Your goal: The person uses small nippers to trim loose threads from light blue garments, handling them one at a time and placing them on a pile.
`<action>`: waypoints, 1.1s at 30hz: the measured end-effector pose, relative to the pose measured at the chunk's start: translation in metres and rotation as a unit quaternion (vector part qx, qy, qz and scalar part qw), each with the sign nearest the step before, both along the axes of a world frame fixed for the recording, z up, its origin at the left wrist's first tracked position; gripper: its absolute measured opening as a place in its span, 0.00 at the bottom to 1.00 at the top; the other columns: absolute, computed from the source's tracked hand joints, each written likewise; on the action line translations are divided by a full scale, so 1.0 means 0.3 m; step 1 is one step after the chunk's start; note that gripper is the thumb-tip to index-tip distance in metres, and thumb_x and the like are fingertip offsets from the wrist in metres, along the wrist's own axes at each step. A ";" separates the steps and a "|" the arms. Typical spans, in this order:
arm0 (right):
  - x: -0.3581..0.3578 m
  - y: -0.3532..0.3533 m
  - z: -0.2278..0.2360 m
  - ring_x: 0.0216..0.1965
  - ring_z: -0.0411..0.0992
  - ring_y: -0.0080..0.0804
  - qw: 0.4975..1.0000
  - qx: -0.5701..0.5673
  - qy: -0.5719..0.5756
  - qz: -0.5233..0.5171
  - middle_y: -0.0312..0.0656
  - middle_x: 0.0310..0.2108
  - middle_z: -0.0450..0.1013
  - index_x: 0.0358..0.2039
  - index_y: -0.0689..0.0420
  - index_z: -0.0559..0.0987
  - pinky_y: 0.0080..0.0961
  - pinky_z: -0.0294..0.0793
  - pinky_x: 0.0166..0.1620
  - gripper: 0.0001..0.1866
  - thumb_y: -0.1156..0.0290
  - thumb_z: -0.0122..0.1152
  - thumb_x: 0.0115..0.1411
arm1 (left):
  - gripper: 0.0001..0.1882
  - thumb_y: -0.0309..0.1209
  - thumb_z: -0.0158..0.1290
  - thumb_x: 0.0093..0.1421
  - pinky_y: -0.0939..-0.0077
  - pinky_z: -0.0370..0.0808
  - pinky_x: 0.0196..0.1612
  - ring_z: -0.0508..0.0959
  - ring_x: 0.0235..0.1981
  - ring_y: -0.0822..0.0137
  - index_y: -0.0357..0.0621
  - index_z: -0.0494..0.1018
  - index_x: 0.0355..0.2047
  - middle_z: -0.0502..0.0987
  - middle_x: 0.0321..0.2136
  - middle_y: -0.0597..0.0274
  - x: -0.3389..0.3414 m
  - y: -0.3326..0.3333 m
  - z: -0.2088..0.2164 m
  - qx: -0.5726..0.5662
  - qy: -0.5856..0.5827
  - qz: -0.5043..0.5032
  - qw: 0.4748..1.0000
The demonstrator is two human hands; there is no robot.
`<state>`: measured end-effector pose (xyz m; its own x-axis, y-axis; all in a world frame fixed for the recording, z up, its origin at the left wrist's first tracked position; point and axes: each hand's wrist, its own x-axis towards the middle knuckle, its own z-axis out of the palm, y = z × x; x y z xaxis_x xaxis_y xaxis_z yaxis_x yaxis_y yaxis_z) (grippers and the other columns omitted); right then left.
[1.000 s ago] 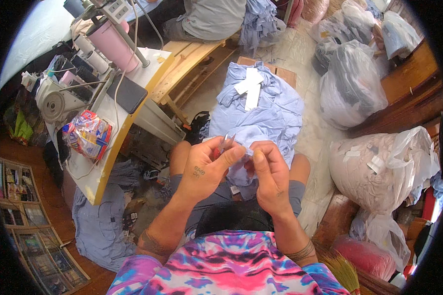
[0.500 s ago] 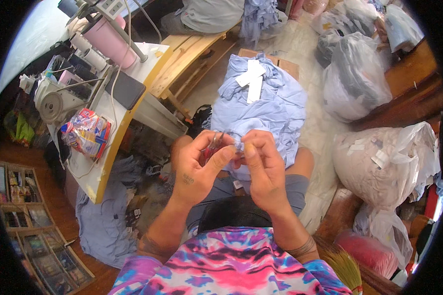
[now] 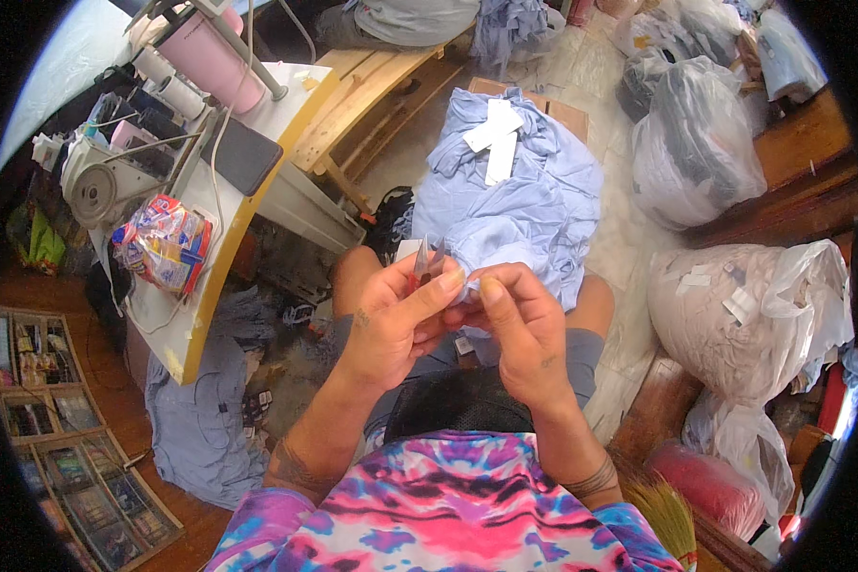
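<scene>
Blue cloth (image 3: 510, 219) is pinched by fingers of left hand (image 3: 383, 324) and right hand (image 3: 528, 329), best held taut between. Snips (image 3: 423, 261) gripped within left fingers; blades best angled clear.

The garment pile (image 3: 515, 205) lies ahead of the left hand (image 3: 396, 324) and right hand (image 3: 524, 324), paper tags (image 3: 497, 143) on its far half. On the left, the tabletop (image 3: 176, 336) carries a phone (image 3: 240, 154) near its edge, a packet (image 3: 162, 243) closer in and a tumbler (image 3: 210, 62) farther back. Filled bags (image 3: 734, 310) line the right side, a broom (image 3: 665, 515) nearest the person.
</scene>
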<state>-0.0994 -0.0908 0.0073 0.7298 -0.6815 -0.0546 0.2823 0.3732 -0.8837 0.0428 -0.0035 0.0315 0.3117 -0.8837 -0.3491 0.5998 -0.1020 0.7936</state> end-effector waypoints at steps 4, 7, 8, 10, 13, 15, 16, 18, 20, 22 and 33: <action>0.002 0.003 0.002 0.39 0.79 0.26 0.999 0.040 0.002 -0.013 0.40 0.39 0.77 0.46 0.64 0.76 0.24 0.79 0.45 0.13 0.66 0.53 0.75 | 0.11 0.38 0.55 0.70 0.89 0.55 0.21 0.62 0.19 0.87 0.45 0.75 0.44 0.75 0.27 0.71 -0.034 0.031 0.016 -0.004 -0.155 0.050 0.987; 0.004 -0.002 -0.004 0.39 0.78 0.26 1.000 0.026 0.000 -0.013 0.40 0.40 0.77 0.46 0.64 0.75 0.26 0.79 0.46 0.13 0.66 0.53 0.75 | 0.14 0.35 0.52 0.71 0.89 0.63 0.26 0.69 0.24 0.84 0.39 0.76 0.49 0.78 0.37 0.64 -0.043 0.104 0.065 -0.011 -0.145 0.032 0.989; 0.004 0.000 -0.008 0.39 0.77 0.25 1.000 0.018 -0.002 -0.020 0.40 0.40 0.76 0.46 0.64 0.75 0.26 0.79 0.46 0.12 0.66 0.53 0.75 | 0.15 0.34 0.51 0.72 0.88 0.66 0.29 0.71 0.26 0.82 0.36 0.75 0.51 0.77 0.39 0.62 -0.047 0.111 0.071 -0.007 -0.175 0.014 0.984; 0.007 0.005 -0.017 0.39 0.76 0.24 0.999 0.002 -0.006 -0.032 0.39 0.40 0.76 0.46 0.64 0.75 0.25 0.77 0.46 0.12 0.67 0.52 0.75 | 0.16 0.32 0.50 0.72 0.86 0.70 0.35 0.75 0.30 0.78 0.32 0.75 0.53 0.76 0.41 0.60 -0.053 0.119 0.080 0.003 -0.224 -0.016 0.974; 0.006 0.009 -0.022 0.40 0.72 0.22 0.998 -0.053 -0.005 -0.034 0.38 0.42 0.74 0.46 0.64 0.74 0.23 0.74 0.46 0.11 0.68 0.51 0.75 | 0.18 0.31 0.50 0.72 0.84 0.73 0.39 0.78 0.34 0.74 0.29 0.75 0.54 0.75 0.41 0.59 -0.052 0.115 0.094 0.012 -0.253 -0.031 0.967; 0.008 0.019 -0.017 0.40 0.71 0.21 0.996 -0.079 -0.007 -0.042 0.38 0.43 0.73 0.46 0.63 0.74 0.22 0.72 0.46 0.10 0.68 0.51 0.75 | 0.18 0.31 0.51 0.71 0.84 0.73 0.39 0.77 0.34 0.74 0.29 0.76 0.54 0.74 0.39 0.61 -0.052 0.111 0.093 0.005 -0.251 -0.030 0.968; 0.008 0.022 -0.015 0.40 0.70 0.20 0.994 -0.093 -0.008 -0.048 0.38 0.44 0.73 0.46 0.63 0.74 0.21 0.72 0.45 0.10 0.69 0.50 0.76 | 0.18 0.31 0.52 0.71 0.84 0.72 0.38 0.77 0.33 0.75 0.30 0.76 0.54 0.74 0.37 0.62 -0.052 0.110 0.091 -0.002 -0.246 -0.029 0.969; -0.004 0.017 -0.033 0.40 0.71 0.21 0.991 -0.123 0.004 -0.044 0.38 0.46 0.72 0.46 0.63 0.73 0.21 0.72 0.46 0.10 0.69 0.50 0.76 | 0.18 0.32 0.52 0.72 0.85 0.70 0.33 0.74 0.29 0.78 0.30 0.76 0.54 0.73 0.35 0.64 -0.038 0.117 0.081 0.003 -0.246 -0.049 0.968; -0.006 0.018 -0.036 0.41 0.71 0.21 0.989 -0.139 0.005 -0.043 0.39 0.46 0.72 0.45 0.63 0.72 0.22 0.72 0.47 0.09 0.69 0.49 0.76 | 0.18 0.33 0.52 0.72 0.86 0.66 0.25 0.70 0.24 0.81 0.30 0.76 0.54 0.73 0.34 0.65 -0.036 0.120 0.067 0.002 -0.224 -0.050 0.973; 0.000 0.023 -0.025 0.41 0.72 0.22 0.989 -0.139 -0.003 -0.046 0.40 0.46 0.71 0.44 0.63 0.72 0.22 0.73 0.48 0.09 0.70 0.48 0.76 | 0.19 0.33 0.49 0.73 0.88 0.60 0.15 0.65 0.16 0.84 0.28 0.76 0.54 0.73 0.33 0.64 -0.044 0.118 0.056 -0.007 -0.177 -0.034 0.984; 0.000 0.026 -0.036 0.41 0.72 0.23 0.985 -0.166 0.000 -0.046 0.41 0.46 0.71 0.44 0.63 0.72 0.22 0.73 0.48 0.09 0.71 0.46 0.76 | 0.18 0.35 0.54 0.72 0.86 0.58 0.19 0.65 0.20 0.85 0.32 0.78 0.54 0.71 0.29 0.73 -0.030 0.120 0.087 0.035 -0.116 -0.051 0.991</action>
